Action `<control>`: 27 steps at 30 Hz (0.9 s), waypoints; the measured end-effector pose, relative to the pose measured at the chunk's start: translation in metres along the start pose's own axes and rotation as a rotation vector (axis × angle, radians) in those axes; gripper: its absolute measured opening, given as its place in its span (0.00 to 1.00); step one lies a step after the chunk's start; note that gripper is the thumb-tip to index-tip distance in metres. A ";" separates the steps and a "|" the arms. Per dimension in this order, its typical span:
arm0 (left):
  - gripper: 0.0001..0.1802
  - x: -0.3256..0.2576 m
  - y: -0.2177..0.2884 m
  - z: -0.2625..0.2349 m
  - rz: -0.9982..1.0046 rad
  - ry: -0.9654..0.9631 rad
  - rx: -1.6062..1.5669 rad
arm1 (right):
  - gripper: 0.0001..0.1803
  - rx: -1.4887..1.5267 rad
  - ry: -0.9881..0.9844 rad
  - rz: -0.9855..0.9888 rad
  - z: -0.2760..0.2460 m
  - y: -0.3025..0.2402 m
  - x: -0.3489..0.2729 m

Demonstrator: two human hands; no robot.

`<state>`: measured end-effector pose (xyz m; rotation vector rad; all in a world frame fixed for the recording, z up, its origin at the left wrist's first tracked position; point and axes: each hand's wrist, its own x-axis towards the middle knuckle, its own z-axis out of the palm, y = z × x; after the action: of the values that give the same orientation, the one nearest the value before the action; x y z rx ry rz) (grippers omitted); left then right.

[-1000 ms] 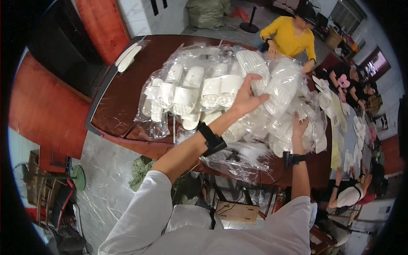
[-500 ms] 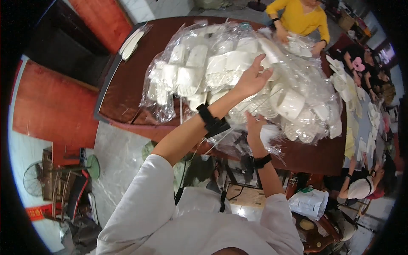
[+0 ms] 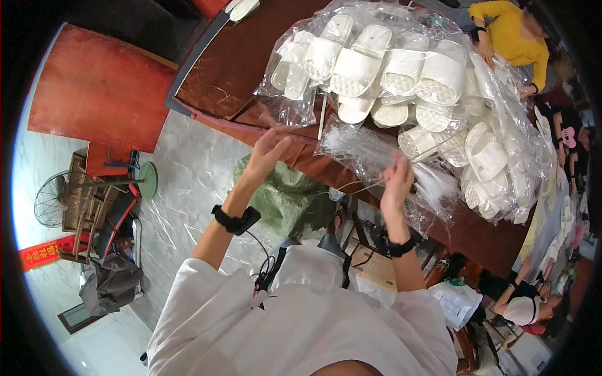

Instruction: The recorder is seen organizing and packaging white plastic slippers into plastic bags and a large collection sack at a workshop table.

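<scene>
A heap of white slide slippers (image 3: 357, 69), in pairs inside clear plastic bags, covers much of the dark red-brown table. My right hand (image 3: 396, 182) is closed at the table's near edge, pinching a thin pale strand that sticks out on both sides of the fingers. Just beyond it lies a bundle of fine white plastic threads (image 3: 357, 150), partly in clear film. My left hand (image 3: 268, 153) is held over the table's near edge, left of the threads, fingers apart and nothing visible in it. Both wrists wear black bands.
Across the table a person in a yellow top (image 3: 511, 34) handles bagged slippers. More people work along a table at the right. A green sack (image 3: 285, 200) stands on the floor below my left hand. A fan (image 3: 53, 199) and chairs stand at the left; a white bag (image 3: 454, 302) sits at lower right.
My view has turned, so the heap sits further right and higher. My left hand has drawn back from over the slippers to the near edge. My right hand now shows a pinched strand.
</scene>
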<state>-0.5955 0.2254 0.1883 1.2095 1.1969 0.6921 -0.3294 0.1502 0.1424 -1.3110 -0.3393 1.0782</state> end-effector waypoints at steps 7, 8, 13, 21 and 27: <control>0.38 -0.052 -0.031 -0.039 -0.244 -0.386 -0.079 | 0.17 -0.520 -0.578 -0.259 0.100 0.074 -0.130; 0.41 -0.060 -0.034 -0.046 -0.299 -0.494 -0.044 | 0.15 -0.657 -0.723 -0.274 0.106 0.094 -0.144; 0.32 -0.098 -0.047 -0.095 -0.324 -0.613 -0.197 | 0.09 -0.826 -1.158 -0.273 0.148 0.149 -0.218; 0.11 -0.286 -0.226 -0.278 -0.825 0.105 0.216 | 0.16 -0.838 -1.725 -0.328 0.169 0.225 -0.323; 0.16 -0.440 -0.374 -0.344 -1.162 -0.125 0.930 | 0.16 -0.878 -1.333 -0.057 0.151 0.263 -0.267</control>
<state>-1.1112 -0.1635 0.0026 0.9661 1.8839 -0.8803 -0.6926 0.0016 0.0466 -1.0646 -1.9946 1.7263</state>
